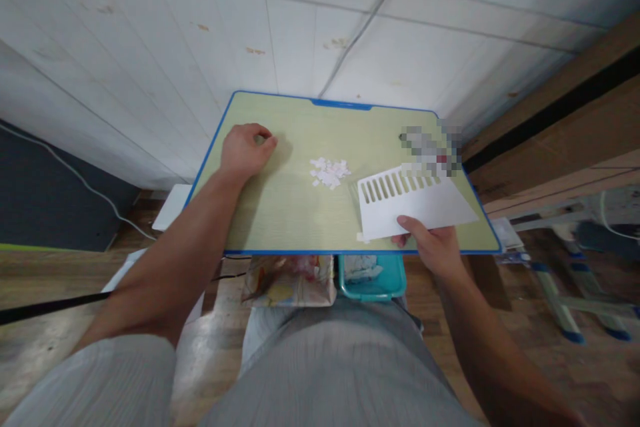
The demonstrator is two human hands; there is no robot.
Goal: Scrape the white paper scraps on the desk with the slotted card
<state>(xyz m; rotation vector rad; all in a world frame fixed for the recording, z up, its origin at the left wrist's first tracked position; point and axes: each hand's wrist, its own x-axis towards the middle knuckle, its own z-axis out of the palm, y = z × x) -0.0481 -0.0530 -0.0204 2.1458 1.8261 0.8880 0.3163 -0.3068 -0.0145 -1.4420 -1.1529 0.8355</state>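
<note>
Tabletop (280, 217), slotted sheet (425, 205) lengthwise left-to-right, slots (379, 188) toward wall (200, 53)

On my feed I've got a white card (423, 209), pretty flat, turned a bit askew, with a row of long slots cut through near its far edge. It's between three and four o'clock from a loose heap of tiny white bits (330, 173), all jumbled and overlapping mid-view.

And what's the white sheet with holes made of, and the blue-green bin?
The white sheet: probably matte paper or thin card, being thin, shineless and slotted.
The blue-green bin: likely smooth plastic, judging by its even colour and rounded rim.
</note>
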